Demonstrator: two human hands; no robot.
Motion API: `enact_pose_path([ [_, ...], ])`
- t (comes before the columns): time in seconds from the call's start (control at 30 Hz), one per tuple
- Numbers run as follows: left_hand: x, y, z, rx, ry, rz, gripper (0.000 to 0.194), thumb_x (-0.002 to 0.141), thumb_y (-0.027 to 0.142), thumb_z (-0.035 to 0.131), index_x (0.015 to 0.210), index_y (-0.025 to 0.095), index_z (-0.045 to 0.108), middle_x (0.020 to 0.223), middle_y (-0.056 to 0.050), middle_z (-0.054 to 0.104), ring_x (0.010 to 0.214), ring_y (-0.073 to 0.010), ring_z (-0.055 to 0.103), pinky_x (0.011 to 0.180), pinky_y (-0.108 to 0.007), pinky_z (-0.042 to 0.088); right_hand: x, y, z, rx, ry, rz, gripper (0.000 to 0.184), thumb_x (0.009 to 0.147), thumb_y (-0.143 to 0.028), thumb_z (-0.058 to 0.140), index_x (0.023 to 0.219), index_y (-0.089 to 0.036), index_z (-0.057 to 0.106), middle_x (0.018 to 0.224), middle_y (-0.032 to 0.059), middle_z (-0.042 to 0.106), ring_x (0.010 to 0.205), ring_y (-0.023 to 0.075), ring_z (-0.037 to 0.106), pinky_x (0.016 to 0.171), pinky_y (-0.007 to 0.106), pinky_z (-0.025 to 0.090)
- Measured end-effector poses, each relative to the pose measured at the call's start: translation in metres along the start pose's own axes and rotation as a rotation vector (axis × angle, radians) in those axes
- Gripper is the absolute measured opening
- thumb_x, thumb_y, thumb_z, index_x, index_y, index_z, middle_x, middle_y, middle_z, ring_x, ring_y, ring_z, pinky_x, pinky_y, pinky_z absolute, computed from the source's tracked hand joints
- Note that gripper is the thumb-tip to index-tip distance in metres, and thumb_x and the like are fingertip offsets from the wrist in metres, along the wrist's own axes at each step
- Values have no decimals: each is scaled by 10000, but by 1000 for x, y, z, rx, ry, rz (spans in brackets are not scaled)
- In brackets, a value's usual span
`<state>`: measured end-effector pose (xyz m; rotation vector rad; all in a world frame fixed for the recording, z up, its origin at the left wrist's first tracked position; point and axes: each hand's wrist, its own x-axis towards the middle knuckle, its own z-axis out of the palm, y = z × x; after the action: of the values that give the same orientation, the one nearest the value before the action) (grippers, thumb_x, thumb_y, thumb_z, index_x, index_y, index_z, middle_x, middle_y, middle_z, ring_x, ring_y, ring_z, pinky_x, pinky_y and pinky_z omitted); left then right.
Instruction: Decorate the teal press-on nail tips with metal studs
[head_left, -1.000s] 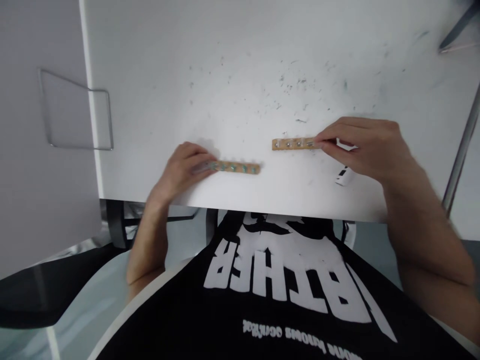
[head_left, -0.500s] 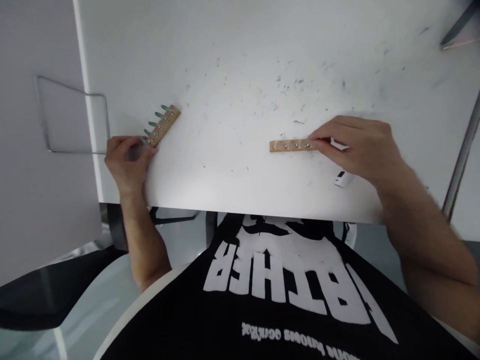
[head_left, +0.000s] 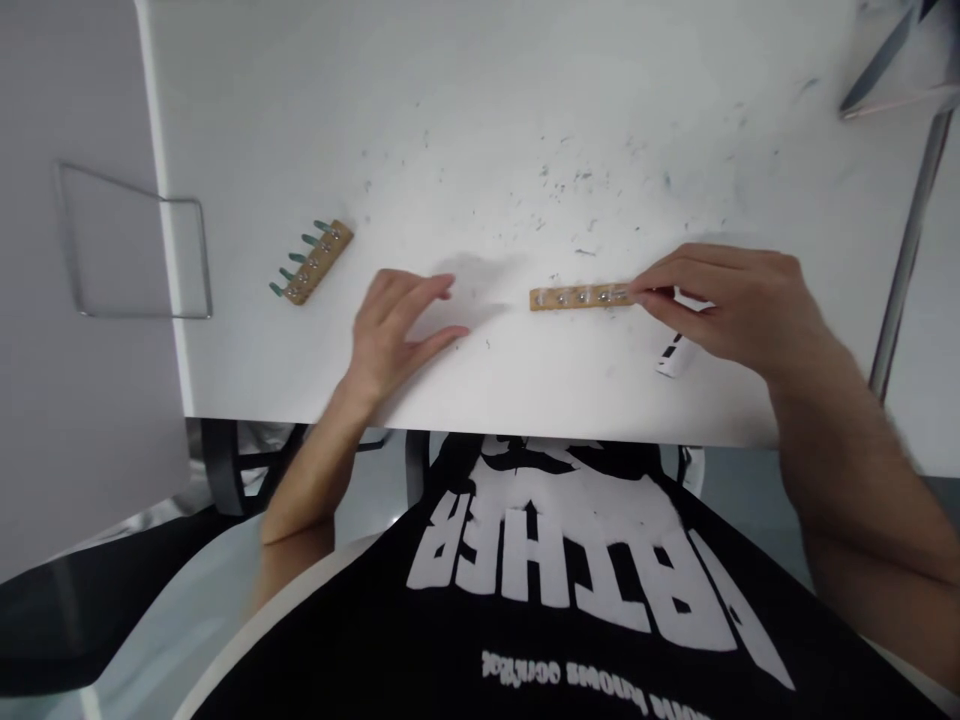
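Note:
A small wooden strip with several green pegs (head_left: 311,262) lies tilted near the left edge of the white table (head_left: 480,120), with no hand on it. My left hand (head_left: 397,330) hovers over the table's front middle, fingers stretched out and holding nothing. A second wooden strip with several metal screws (head_left: 574,297) lies flat to the right of centre. My right hand (head_left: 731,300) pinches that strip's right end with its fingertips.
A small white part (head_left: 670,357) lies under my right hand near the front edge. A thin wire frame (head_left: 135,245) hangs off the table's left side. A metal leg (head_left: 904,240) slants down at the right. The tabletop carries dark scuff marks.
My left hand carried the green-pegged strip to the left edge, let it go there, and has come back toward the middle, open. My right hand stays on the screwed strip.

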<state>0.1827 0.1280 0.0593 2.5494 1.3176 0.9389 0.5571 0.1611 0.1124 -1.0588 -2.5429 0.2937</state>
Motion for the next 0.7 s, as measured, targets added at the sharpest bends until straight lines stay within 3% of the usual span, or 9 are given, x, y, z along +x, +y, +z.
enact_pose_path([
  [0.1, 26, 11, 21, -162, -173, -28, 702, 957, 551, 654, 1553, 323, 363, 1178, -37, 714, 1047, -186, 648, 901, -353, 578, -2, 2, 0, -5, 0, 26, 180, 969, -273, 556, 924, -175, 700, 885, -68, 655, 753, -59, 536, 645, 125, 379],
  [0.23, 46, 14, 47, -288, -330, -36, 758, 1000, 631, 517, 1622, 309, 227, 1174, -72, 682, 1073, -224, 627, 898, -419, 596, -5, 5, 3, 6, -1, 64, 211, 986, -308, 533, 950, -188, 704, 914, -68, 658, 757, -44, 536, 659, 132, 379],
  [0.43, 56, 22, 62, -286, -339, -48, 616, 1061, 573, 396, 1605, 346, 221, 1098, -40, 674, 976, -204, 635, 890, -423, 571, -1, 6, 6, 22, -21, 123, 244, 1002, -333, 504, 959, -195, 701, 908, -48, 653, 777, -29, 537, 660, 148, 351],
  [0.7, 55, 30, 59, -264, -403, -127, 616, 1054, 426, 471, 1605, 355, 205, 1190, -27, 696, 1056, -211, 654, 964, -447, 543, -4, 5, 2, 46, -62, 81, 193, 967, -293, 539, 949, -198, 707, 919, -79, 655, 771, -43, 535, 661, 149, 367],
])
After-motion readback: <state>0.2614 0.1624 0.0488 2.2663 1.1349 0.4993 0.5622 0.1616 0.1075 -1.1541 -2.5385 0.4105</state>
